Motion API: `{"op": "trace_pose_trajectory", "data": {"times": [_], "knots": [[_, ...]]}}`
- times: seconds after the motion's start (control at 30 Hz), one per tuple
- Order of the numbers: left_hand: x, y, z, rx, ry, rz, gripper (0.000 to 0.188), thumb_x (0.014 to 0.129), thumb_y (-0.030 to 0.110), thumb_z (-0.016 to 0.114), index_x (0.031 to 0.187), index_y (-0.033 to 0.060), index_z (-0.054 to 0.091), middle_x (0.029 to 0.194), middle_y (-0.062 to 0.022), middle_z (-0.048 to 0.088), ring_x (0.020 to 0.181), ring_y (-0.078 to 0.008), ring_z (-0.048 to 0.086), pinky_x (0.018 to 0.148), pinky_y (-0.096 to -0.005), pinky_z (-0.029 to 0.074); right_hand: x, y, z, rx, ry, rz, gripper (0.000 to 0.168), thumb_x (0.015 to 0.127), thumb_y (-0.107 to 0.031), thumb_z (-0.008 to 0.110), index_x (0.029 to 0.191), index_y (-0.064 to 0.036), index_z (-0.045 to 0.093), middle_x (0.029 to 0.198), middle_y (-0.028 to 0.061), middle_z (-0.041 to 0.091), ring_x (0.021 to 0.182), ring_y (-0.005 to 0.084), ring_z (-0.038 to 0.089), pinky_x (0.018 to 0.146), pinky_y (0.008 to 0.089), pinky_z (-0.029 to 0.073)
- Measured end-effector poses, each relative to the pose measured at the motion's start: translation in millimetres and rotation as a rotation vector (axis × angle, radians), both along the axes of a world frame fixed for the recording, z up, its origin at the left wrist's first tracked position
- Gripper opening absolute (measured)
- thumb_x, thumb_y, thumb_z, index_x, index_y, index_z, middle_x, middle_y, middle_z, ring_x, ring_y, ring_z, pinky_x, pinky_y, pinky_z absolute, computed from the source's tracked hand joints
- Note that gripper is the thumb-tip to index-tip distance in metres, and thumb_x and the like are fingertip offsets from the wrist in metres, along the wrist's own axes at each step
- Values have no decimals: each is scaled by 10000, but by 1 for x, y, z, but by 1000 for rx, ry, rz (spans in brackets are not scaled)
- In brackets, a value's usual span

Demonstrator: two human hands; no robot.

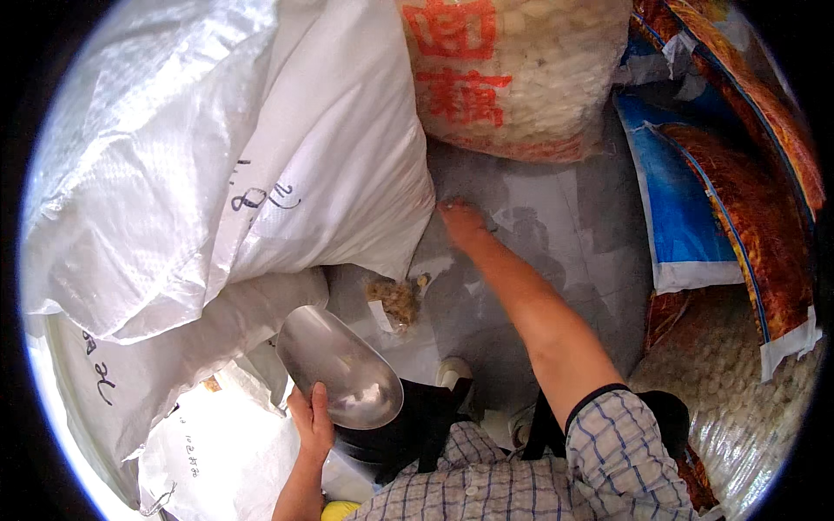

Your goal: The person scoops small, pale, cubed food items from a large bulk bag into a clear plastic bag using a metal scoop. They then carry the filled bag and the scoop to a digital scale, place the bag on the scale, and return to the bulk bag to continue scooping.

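Observation:
My left hand (315, 417) grips a shiny metal scoop (339, 371), the thumb lying along its edge. My right arm stretches forward over the floor. At its end, my right hand (461, 223) is beside the lower right side of a large white woven sack (339, 150); its fingertips meet the sack's edge in the view, but contact cannot be told. The fingers look bent and are partly hidden. Below the sack's corner, a small clear bag of brownish pieces (395, 303) lies on the grey tiled floor (534, 215).
A net-like sack of pale pieces with red characters (515, 71) stands ahead. Blue and brown printed bags (690, 195) are stacked at right, above a clear-wrapped bag of pale pieces (730, 404). Another white sack (228, 332) and a brightly lit white bag (221, 443) are at left.

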State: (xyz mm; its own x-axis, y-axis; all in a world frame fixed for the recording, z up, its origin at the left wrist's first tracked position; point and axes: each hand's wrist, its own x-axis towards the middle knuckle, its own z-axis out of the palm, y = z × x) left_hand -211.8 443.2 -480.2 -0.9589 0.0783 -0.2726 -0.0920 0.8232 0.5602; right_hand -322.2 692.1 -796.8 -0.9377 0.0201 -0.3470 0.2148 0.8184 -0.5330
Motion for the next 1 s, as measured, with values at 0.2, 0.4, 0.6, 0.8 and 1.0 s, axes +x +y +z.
{"op": "trace_pose_trajectory", "data": {"times": [0.2, 0.4, 0.6, 0.8, 1.0], "knots": [[-8, -6, -8, -26, 143, -109, 259, 850, 183, 445, 873, -70, 495, 717, -150, 539, 655, -184, 472, 616, -318, 387, 41, -5, -6, -290, 92, -264, 379, 765, -88, 531, 1132, -35, 452, 991, 205, 486, 852, 327, 544, 729, 381, 456], [-16, 1, -4, -11, -66, 12, 261, 854, 228, 509, 851, -31, 474, 868, -106, 460, 813, -183, 424, 737, -310, 353, 75, -40, -21, -617, 210, -98, 388, 724, -62, 591, 1099, -91, 497, 961, 200, 461, 813, 313, 525, 707, 386, 447], [-29, 3, -8, 71, -11, -14, 241, 829, 162, 490, 899, -66, 525, 779, -92, 590, 695, -156, 515, 659, -275, 405, 79, -109, -11, -231, 110, -5, 337, 769, -70, 525, 1105, -73, 496, 1052, 210, 443, 876, 328, 534, 744, 384, 462], [-109, -14, -79, 372, -782, 286, 314, 797, 288, 553, 929, 4, 572, 806, -65, 602, 730, -175, 564, 667, -293, 427, 107, -122, -48, -287, 31, -86, 251, 822, -80, 456, 1067, -46, 495, 1069, 214, 451, 850, 317, 554, 705, 388, 477], [-111, -131, -227, -130, -504, -125, 365, 803, 381, 550, 850, 22, 591, 707, -58, 578, 678, -168, 534, 607, -306, 398, 131, -84, -2, -690, -64, -214, 116, 784, -90, 539, 830, -10, 469, 900, 160, 513, 712, 279, 550, 566, 399, 428]]}}
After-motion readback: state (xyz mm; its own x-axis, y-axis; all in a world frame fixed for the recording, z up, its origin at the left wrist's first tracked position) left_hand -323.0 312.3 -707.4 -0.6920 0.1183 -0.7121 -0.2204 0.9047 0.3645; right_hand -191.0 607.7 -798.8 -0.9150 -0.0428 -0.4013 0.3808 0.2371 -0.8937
